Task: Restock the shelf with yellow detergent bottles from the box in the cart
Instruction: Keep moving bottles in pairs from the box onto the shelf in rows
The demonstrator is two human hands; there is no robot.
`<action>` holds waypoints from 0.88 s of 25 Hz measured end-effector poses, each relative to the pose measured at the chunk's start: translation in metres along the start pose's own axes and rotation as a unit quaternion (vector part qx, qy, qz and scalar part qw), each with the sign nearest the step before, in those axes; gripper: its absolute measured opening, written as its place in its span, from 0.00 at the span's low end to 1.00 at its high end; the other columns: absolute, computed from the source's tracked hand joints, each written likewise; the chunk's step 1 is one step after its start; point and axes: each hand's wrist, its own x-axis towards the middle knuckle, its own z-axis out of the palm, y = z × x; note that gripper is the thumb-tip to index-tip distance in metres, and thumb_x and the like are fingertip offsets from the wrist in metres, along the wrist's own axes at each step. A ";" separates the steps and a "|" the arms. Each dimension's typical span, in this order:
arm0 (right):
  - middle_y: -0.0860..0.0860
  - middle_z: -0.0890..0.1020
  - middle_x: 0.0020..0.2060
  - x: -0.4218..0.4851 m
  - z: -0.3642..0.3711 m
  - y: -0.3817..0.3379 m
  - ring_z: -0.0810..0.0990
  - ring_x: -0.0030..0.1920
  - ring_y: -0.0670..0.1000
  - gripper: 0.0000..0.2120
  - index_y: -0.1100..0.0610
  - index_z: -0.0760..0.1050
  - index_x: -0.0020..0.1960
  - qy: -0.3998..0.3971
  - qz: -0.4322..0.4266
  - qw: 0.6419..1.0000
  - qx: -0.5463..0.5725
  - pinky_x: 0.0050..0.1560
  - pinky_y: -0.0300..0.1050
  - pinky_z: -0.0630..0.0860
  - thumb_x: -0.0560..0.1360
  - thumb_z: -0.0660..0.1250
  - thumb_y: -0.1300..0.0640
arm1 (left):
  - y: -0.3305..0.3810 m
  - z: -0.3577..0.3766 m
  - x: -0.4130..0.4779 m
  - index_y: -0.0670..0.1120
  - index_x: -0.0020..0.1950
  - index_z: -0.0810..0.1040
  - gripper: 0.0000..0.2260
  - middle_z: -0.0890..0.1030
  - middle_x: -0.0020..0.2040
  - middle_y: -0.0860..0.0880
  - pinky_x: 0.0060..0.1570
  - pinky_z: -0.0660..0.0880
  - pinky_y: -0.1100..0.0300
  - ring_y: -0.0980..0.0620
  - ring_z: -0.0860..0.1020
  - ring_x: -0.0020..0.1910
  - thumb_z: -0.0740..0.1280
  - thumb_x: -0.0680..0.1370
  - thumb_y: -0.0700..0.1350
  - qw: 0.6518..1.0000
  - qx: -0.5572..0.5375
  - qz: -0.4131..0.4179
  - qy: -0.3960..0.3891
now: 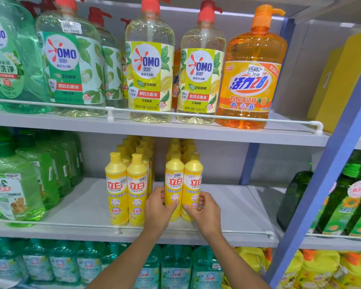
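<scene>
Four yellow detergent bottles (137, 184) are seen upright along the near edge of the middle shelf (233, 207). They are set as two pairs with a gap between. Further rows are ranged behind each pair, too overlapped to be counted. In the right pair, the left bottle (174, 180) is gripped low down by the left hand (158, 207), with the fingers curled round it. The right bottle (193, 180) is gripped likewise by the right hand (207, 209). On the upper shelf (279, 130), two yellow-labelled pump bottles (150, 65) and one orange pump bottle (250, 80) are stood. Green jugs (15, 184) are ranged at the left.
</scene>
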 end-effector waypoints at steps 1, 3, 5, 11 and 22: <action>0.46 0.83 0.54 0.002 0.002 -0.001 0.82 0.52 0.42 0.26 0.50 0.75 0.61 0.005 0.003 1.000 -0.006 0.53 0.40 0.82 0.67 0.82 0.49 | 0.001 0.002 0.002 0.49 0.57 0.77 0.19 0.83 0.50 0.53 0.48 0.83 0.55 0.58 0.81 0.48 0.80 0.70 0.46 1.000 0.005 0.001 0.005; 0.46 0.83 0.55 0.007 0.007 -0.003 0.82 0.52 0.43 0.27 0.50 0.75 0.62 0.010 0.006 1.000 -0.017 0.52 0.38 0.80 0.67 0.82 0.49 | 0.000 0.004 0.006 0.49 0.58 0.77 0.19 0.83 0.52 0.52 0.50 0.82 0.54 0.57 0.81 0.49 0.79 0.71 0.46 1.000 0.013 0.001 0.011; 0.46 0.83 0.54 0.012 0.010 -0.005 0.81 0.52 0.45 0.27 0.51 0.75 0.62 0.015 0.011 1.000 -0.025 0.52 0.37 0.79 0.68 0.81 0.48 | -0.001 0.006 0.012 0.50 0.59 0.77 0.19 0.83 0.53 0.52 0.51 0.83 0.52 0.56 0.81 0.50 0.79 0.71 0.47 1.000 0.019 0.005 0.012; 0.47 0.82 0.55 0.015 0.017 -0.006 0.81 0.52 0.45 0.28 0.52 0.75 0.63 0.028 0.024 0.999 -0.031 0.50 0.35 0.77 0.68 0.81 0.47 | -0.010 0.011 0.020 0.50 0.60 0.76 0.20 0.83 0.55 0.51 0.53 0.83 0.49 0.53 0.82 0.52 0.78 0.72 0.48 0.999 0.027 0.013 0.011; 0.50 0.83 0.56 0.014 0.015 -0.015 0.82 0.54 0.49 0.28 0.53 0.76 0.63 0.022 0.028 0.996 -0.082 0.55 0.47 0.82 0.68 0.81 0.46 | -0.009 0.009 0.019 0.47 0.60 0.77 0.20 0.83 0.54 0.48 0.52 0.82 0.47 0.49 0.82 0.52 0.77 0.72 0.49 0.999 0.051 0.011 0.006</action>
